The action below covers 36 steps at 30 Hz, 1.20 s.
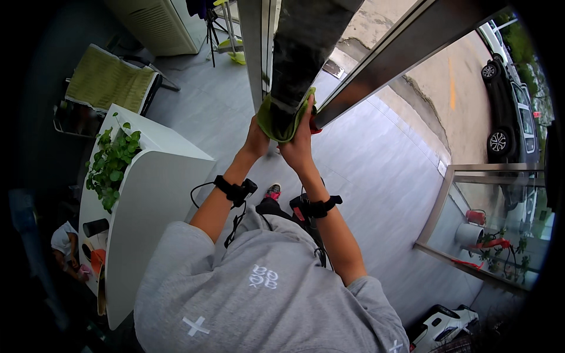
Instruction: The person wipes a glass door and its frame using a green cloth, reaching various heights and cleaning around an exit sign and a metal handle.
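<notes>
A green cloth (285,133) is wrapped around the near end of a dark, glossy upright panel (301,50) at the top middle. My left hand (257,139) grips the cloth on its left side, fingers mostly hidden behind it. On the other side, my right hand (299,141) holds the cloth too, with its thumb or a finger stretched up along the panel's edge. Something red shows just right of the right hand. Both forearms reach up from my grey shirt, each with a black strapped device on the wrist.
Metal-framed posts (376,62) flank the panel. At left stands a white counter (159,200) with a green plant (112,162), a person behind it, and a chair with a green cover (109,81). A glass door (494,226) is at right, with parked cars (511,126) outside.
</notes>
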Tool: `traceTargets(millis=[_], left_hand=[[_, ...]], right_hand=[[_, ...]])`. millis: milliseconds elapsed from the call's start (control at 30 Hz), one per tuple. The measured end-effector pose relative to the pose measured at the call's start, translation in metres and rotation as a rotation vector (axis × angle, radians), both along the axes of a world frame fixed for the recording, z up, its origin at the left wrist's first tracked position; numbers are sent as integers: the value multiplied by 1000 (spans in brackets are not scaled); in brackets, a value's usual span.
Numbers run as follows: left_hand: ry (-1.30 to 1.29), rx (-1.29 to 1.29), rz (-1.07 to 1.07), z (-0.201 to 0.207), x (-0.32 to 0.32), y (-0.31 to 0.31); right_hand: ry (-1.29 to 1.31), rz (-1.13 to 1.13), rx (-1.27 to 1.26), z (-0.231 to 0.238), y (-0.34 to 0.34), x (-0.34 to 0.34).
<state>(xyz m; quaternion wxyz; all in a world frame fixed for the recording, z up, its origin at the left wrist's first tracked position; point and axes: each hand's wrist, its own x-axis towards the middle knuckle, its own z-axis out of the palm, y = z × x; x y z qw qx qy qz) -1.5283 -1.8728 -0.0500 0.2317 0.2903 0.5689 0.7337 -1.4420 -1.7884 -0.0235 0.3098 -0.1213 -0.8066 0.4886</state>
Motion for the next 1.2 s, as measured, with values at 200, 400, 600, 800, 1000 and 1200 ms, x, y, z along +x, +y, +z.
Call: traceTargets(millis=[200,400,600,800,1000,1200], left_hand=[[-126,-29,-24,-40,1,-1],[-211,117,-53,54,19,-13],[-151,302,-66,87,3,-4],[-182,56,-81,31,-9,4],[-285,-23,-113,7,-3,2],[-183,153,-161,62,1,-1]], right_hand=[[-107,63,-75,-29,-21,21],[35,77,55,25,-23,25],[150,86,7,44,-7,-2],[8,6,-31,3,-8,-7],[-77,37,-108,-26,-10,10],[125,-17,17,35,-15,7]])
